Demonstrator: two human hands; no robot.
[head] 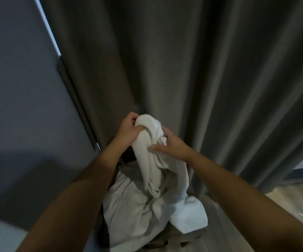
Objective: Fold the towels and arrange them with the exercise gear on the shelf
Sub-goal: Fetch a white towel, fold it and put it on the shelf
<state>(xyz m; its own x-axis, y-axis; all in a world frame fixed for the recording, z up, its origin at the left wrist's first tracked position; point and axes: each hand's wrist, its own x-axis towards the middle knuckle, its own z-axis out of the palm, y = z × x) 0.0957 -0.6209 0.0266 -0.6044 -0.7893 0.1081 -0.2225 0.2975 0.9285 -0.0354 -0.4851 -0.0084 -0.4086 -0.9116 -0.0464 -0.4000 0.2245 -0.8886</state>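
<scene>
**Limp towel held up over the heap**

Head view: the left hand (129,130) clenches the bunched top of a white towel (147,153), and the right hand (173,145) pinches a fold just beside it. The towel hangs below both hands, over a heap of white linen (134,206). It looks soft, light and limp, so two corners along one hem would probably be the best hold. No label or writing can be read.

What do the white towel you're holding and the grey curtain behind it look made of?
Towel: probably soft cotton terry, matte white; it bunches and hangs limp from the left hand and right hand. Curtain: seemingly heavy woven cloth, matte dark grey, falling in deep vertical pleats. Weave too blurred.
</scene>
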